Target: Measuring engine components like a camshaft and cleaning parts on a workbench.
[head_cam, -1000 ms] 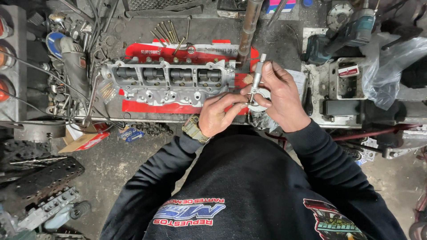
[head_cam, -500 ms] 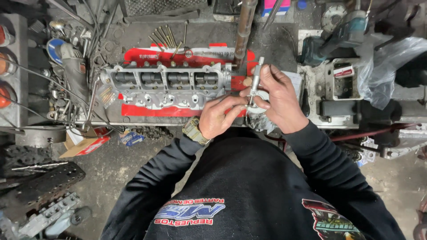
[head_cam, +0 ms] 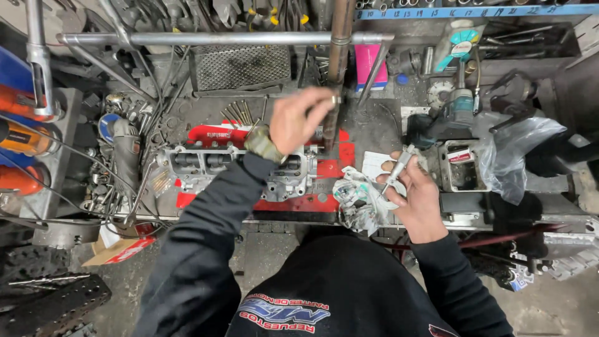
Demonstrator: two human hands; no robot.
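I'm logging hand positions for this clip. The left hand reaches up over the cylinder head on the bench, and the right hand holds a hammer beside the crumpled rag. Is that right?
Not quite. In the head view the right hand holds a slim metal tool, not a hammer. The left hand does reach over the cylinder head, and the rag lies beside the right hand.

Cluttered metal worktop
On it lie a grey cylinder head on red sheet, loose bolts, crumpled rag.

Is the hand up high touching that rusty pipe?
Touching. In the head view, the left hand reaches over the engine part and its fingertips press against the rusty upright pipe, with no gap showing between them.
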